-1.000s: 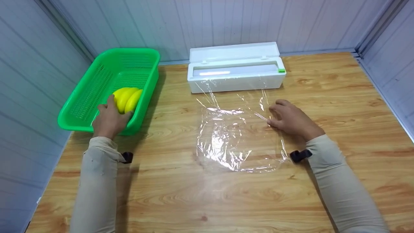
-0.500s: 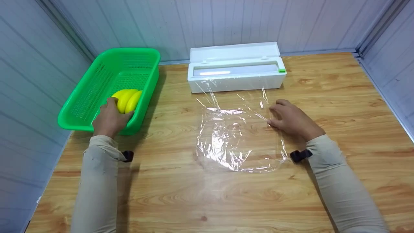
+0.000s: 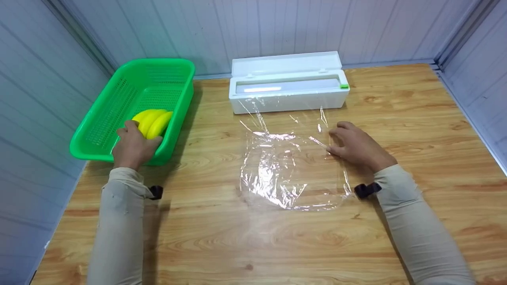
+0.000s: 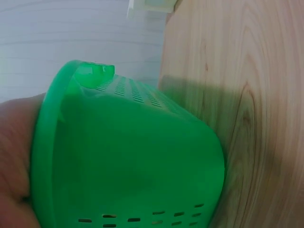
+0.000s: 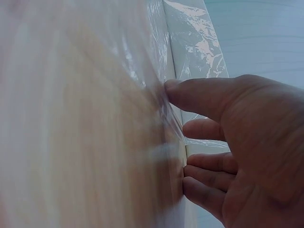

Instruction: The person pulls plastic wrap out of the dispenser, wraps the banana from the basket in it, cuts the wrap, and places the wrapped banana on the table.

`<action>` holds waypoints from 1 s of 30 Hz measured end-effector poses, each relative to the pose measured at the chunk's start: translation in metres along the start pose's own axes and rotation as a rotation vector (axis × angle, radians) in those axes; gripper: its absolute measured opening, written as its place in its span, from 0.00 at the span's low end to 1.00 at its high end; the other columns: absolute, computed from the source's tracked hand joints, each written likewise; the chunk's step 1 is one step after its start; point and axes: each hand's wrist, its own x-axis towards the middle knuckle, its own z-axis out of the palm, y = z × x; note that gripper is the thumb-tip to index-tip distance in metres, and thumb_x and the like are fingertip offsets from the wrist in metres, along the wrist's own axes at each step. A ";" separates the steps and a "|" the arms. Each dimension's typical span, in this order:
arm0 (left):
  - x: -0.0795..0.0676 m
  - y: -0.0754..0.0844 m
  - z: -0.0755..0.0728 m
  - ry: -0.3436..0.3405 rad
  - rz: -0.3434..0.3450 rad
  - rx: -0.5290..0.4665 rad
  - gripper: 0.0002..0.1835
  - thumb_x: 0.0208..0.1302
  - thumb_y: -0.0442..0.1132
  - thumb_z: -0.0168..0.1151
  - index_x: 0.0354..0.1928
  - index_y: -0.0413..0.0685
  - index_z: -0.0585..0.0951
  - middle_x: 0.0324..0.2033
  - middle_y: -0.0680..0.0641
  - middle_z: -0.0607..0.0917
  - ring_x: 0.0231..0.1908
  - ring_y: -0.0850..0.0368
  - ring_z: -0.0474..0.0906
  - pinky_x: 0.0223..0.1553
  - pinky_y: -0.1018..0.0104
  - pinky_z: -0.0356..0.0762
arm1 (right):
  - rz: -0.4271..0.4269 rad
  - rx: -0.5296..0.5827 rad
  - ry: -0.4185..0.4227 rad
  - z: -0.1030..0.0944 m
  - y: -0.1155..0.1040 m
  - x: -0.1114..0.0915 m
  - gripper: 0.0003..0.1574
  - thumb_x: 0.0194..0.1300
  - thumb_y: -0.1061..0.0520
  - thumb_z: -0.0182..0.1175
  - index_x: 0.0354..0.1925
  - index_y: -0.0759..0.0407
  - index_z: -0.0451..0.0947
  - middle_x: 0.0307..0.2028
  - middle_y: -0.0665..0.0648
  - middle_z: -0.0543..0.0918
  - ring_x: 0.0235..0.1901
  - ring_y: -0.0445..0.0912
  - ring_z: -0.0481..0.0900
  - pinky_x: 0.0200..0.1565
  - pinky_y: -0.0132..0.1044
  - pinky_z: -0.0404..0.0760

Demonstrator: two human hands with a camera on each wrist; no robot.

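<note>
In the head view my left hand (image 3: 134, 146) reaches over the near rim of a green basket (image 3: 93, 118). Its fingers and thumb are round a bunch of yellow bananas (image 3: 152, 123) inside; the fingertips are partly hidden. The left wrist view shows the basket's outer wall (image 4: 133, 152) and part of the hand at its rim. A sheet of clear plastic wrap (image 3: 273, 170) lies on the table, drawn out from a white dispenser box (image 3: 293, 102). My right hand (image 3: 358, 146) rests at the sheet's right edge, thumb touching the film, fingers relaxed and apart in the right wrist view.
The dispenser's lid (image 3: 287, 64) stands raised against the back wall (image 3: 277, 27). A green slider (image 3: 344, 86) sits at the box's right end. Wall panels enclose the wooden table (image 3: 198, 237) at the back and both sides.
The bananas have shifted slightly left and turned a little within the basket, with my left hand's fingers moving along. My right hand and the plastic wrap have stayed in place.
</note>
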 end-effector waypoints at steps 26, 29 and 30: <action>-0.005 -0.007 0.004 0.041 0.079 -0.003 0.38 0.60 0.59 0.42 0.71 0.67 0.42 0.62 0.26 0.51 0.40 0.32 0.66 0.35 0.41 0.64 | -0.011 -0.003 -0.012 0.001 0.000 0.000 0.36 0.59 0.43 0.59 0.57 0.65 0.69 0.59 0.66 0.63 0.57 0.58 0.63 0.57 0.51 0.62; -0.005 -0.006 0.004 0.041 0.082 -0.013 0.36 0.62 0.62 0.36 0.70 0.70 0.41 0.63 0.27 0.48 0.39 0.32 0.67 0.35 0.41 0.64 | -0.009 -0.006 -0.009 0.001 0.000 0.000 0.36 0.59 0.43 0.59 0.57 0.65 0.69 0.59 0.66 0.63 0.57 0.58 0.63 0.57 0.51 0.62; -0.005 -0.006 0.005 0.038 0.080 -0.017 0.36 0.62 0.63 0.35 0.70 0.70 0.41 0.63 0.27 0.48 0.39 0.32 0.67 0.36 0.41 0.64 | -0.006 -0.005 -0.008 0.001 0.000 0.000 0.36 0.59 0.43 0.59 0.57 0.64 0.69 0.59 0.66 0.63 0.57 0.58 0.63 0.57 0.51 0.62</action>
